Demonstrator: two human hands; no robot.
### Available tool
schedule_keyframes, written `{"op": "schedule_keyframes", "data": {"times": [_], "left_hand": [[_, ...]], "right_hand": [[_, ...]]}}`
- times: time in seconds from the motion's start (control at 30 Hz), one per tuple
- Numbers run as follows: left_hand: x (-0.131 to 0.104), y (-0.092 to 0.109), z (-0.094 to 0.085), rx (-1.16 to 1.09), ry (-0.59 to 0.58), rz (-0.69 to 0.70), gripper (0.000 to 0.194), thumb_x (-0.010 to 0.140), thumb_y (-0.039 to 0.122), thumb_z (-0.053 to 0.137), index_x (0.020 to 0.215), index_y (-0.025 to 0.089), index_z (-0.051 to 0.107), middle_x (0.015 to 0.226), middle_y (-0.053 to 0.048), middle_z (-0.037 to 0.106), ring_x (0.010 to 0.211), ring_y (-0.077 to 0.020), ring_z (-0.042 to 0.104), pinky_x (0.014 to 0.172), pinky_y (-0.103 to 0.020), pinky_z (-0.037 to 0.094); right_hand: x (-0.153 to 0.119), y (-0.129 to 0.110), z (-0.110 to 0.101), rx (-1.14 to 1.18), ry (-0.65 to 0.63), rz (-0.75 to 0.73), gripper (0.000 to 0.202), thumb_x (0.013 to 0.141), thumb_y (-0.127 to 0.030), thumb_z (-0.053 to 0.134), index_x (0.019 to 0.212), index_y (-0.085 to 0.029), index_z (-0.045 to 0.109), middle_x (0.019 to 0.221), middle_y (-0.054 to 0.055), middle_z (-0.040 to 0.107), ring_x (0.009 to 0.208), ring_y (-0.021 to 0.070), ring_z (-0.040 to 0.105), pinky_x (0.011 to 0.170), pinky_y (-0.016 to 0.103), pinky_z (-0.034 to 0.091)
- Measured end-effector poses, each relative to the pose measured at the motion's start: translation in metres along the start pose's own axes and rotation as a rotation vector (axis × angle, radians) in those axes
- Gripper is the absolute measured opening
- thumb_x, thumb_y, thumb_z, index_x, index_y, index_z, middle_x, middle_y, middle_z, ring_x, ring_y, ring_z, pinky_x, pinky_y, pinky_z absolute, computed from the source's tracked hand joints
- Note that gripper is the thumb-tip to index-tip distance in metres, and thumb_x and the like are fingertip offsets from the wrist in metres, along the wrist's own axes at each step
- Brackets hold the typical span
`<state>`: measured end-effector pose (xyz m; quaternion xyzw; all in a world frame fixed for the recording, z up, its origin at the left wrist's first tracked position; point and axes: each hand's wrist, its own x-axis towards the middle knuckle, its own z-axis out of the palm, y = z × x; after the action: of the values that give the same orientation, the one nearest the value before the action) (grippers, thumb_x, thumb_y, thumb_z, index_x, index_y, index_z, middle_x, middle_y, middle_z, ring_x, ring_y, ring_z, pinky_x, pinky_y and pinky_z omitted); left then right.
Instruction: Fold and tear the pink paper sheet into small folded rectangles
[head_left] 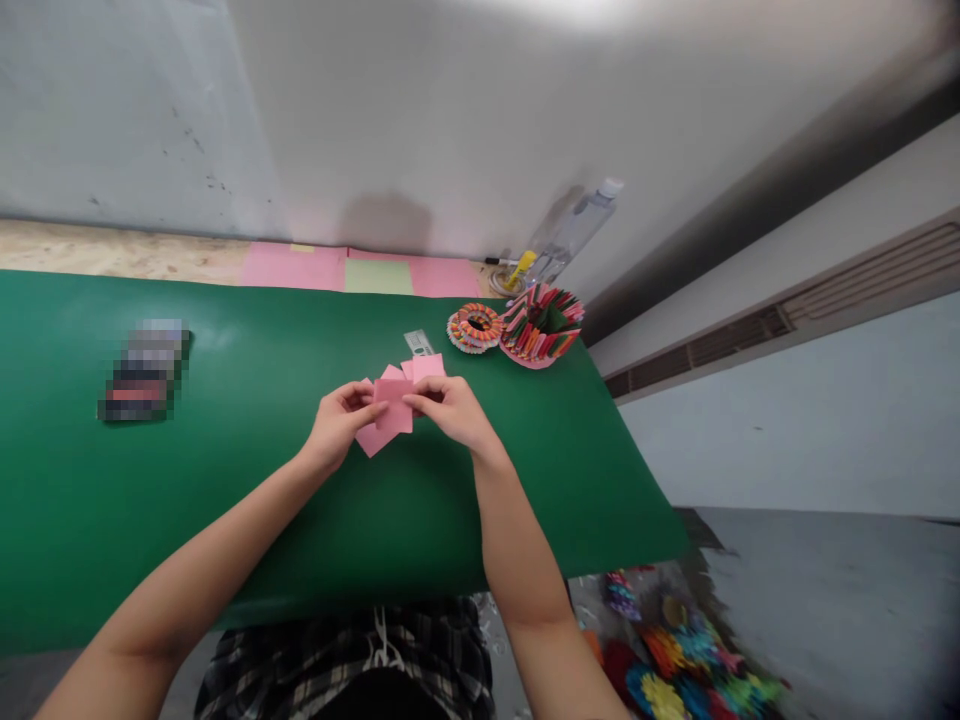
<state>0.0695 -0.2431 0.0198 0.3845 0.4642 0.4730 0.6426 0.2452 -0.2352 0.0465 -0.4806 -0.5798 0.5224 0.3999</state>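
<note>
Smack between left hand [332, 426] and right hand [455, 408]: one pink paper [395, 410], fingers pinching both sides, neither hand nearer.

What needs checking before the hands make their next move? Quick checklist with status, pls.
1. Left hand grip: ok, thumb and fingers pinch the pink square at its left side.
2. Right hand grip: ok, pinching the square's right side.
3. Square's fold or layer count: cannot tell, too small to see.
4. Other pink papers squared up: not ok, they sit at differing angles around the square.
5. Paper ring clear of the hands: ok, beyond the right hand, not touching.
6. Bottle capped: ok, white cap on top.
</note>
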Motion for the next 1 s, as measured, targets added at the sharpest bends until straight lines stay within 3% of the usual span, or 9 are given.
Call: {"op": "schedule_keyframes", "data": {"times": [0.3,0.57,0.77,1.0], "left_hand": [[0.000,0.005,-0.001,-0.097,-0.035,-0.030,0.042,0.060,0.024,0.080,0.095,0.013,0.061,0.067,0.000,0.064,0.060,-0.0108,0.061,0.061,-0.024,0.051],[0.003,0.004,-0.001,-0.162,0.053,-0.044,0.039,0.053,0.022,0.082,0.076,0.017,0.051,0.068,0.002,0.062,0.060,-0.0096,0.060,0.062,-0.023,0.050],[0.004,0.002,-0.005,0.031,-0.069,0.088,0.014,0.061,0.023,0.074,0.061,0.014,0.062,0.073,0.000,0.061,0.070,-0.0112,0.058,0.071,-0.026,0.046],[0.004,0.005,-0.007,0.224,-0.070,0.126,0.010,0.065,0.024,0.069,0.073,0.017,0.071,0.077,-0.003,0.067,0.074,-0.0154,0.060,0.075,-0.031,0.047]], "right_hand": [[0.000,-0.001,-0.006,0.032,0.006,0.028,0.019,0.068,-0.035,0.070,0.066,-0.016,0.065,0.059,-0.001,0.060,0.058,0.0122,0.057,0.060,0.028,0.051],[0.003,0.008,-0.001,0.124,0.047,0.075,0.022,0.064,-0.035,0.073,0.068,-0.015,0.065,0.063,0.000,0.062,0.059,0.0123,0.060,0.063,0.029,0.053],[0.005,0.010,0.001,0.095,0.057,0.063,0.019,0.067,-0.034,0.070,0.070,-0.015,0.066,0.063,0.001,0.063,0.058,0.0121,0.059,0.062,0.029,0.052],[0.005,0.010,-0.001,0.032,0.053,0.037,0.022,0.069,-0.037,0.068,0.068,-0.015,0.066,0.061,0.001,0.061,0.057,0.0120,0.057,0.060,0.028,0.051]]}}
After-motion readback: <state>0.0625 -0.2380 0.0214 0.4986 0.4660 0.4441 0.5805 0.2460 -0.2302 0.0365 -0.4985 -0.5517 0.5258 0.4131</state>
